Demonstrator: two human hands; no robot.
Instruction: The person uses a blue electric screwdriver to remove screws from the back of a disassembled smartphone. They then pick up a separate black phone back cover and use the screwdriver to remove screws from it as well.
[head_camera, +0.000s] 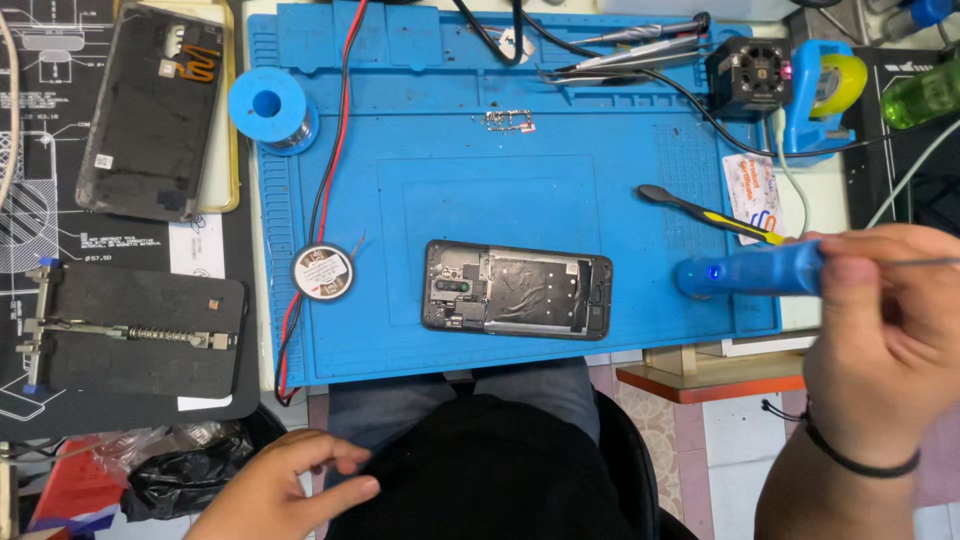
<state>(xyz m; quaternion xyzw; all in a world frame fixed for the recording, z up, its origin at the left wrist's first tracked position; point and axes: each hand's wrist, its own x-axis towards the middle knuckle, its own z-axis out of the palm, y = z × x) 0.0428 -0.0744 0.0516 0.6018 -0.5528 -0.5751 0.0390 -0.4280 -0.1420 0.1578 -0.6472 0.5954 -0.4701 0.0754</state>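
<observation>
Blue soldering iron (745, 272) clenched in right hand (885, 340), just right of opened phone (516, 290); left hand (285, 485) slack, empty.

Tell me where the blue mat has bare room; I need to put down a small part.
Free: the mat between the round tin and opened phone, and between the phone and black spudger. Crowded: the top edge with tweezers and cables.
</observation>
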